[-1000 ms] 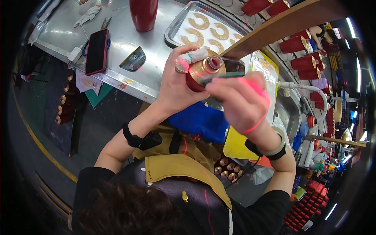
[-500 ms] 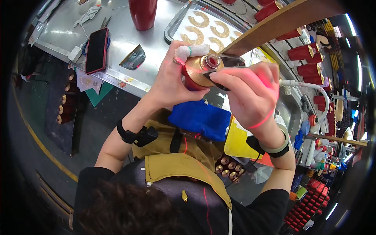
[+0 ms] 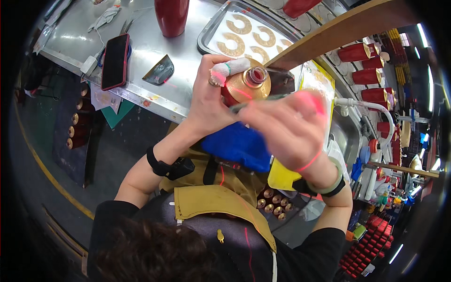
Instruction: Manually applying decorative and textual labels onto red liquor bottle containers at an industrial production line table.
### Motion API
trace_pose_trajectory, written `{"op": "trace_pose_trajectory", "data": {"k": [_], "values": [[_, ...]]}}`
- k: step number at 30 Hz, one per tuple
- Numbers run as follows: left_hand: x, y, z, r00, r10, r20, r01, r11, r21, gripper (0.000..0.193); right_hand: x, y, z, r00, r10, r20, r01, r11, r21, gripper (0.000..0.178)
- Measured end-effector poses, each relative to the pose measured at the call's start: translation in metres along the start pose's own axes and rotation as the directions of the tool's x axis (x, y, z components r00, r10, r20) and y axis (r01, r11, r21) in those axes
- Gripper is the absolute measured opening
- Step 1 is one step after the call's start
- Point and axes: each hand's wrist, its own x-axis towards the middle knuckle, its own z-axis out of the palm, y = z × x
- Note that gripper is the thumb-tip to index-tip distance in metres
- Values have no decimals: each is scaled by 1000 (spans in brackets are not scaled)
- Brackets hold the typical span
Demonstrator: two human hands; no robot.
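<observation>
My left hand (image 3: 205, 98) is wrapped round a red bottle (image 3: 244, 89) with a gold shoulder and a short open neck. The bottle is tilted, its mouth turned up toward me. A white knitted cover (image 3: 237, 66) sleeves one finger of that hand, lying along the gold shoulder. Smeared by motion, my right hand (image 3: 289, 129) is closed just at the near side of the bottle. A thin dark flat piece (image 3: 237, 107) shows at its fingertips, largely hidden and blurred. Below the bottle, a blue cloth (image 3: 235, 146) lies over my lap.
On the metal table are a phone (image 3: 115, 61), a dark curved piece (image 3: 159, 69), a red vessel (image 3: 171, 18) and a tray (image 3: 201, 42) of gold C-shaped pieces. A wooden board (image 3: 338, 34) slants beside the bottle. A sink (image 3: 346, 134) lies at right; red vessels (image 3: 367, 76) stand beyond.
My right hand has swept left and down across the bottle's near side and is now blurred. The bottle has shifted slightly right, its gold shoulder more exposed. My left hand keeps its hold.
</observation>
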Motion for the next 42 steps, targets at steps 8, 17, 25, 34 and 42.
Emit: {"op": "trace_pose_trajectory", "data": {"k": [8,17,25,34,42], "values": [[-5,-1,-11,996,50,79,-43,995,-93,81,-2,-4,-2,1000,16,21,-17,999,40,29],[-9,-3,11,992,36,-123,-23,994,106,82,2,10,-2,999,-4,-48,3,1000,-22,38],[-20,3,-2,987,-157,-37,158,987,36,83,1,-12,4,996,65,58,-72,988,137,38],[-23,14,12,986,25,-162,-8,994,107,81,13,-24,-22,988,100,116,-111,989,94,30],[-13,18,6,992,14,-127,-6,998,64,82,19,-14,-17,995,72,69,-83,980,179,29]]}}
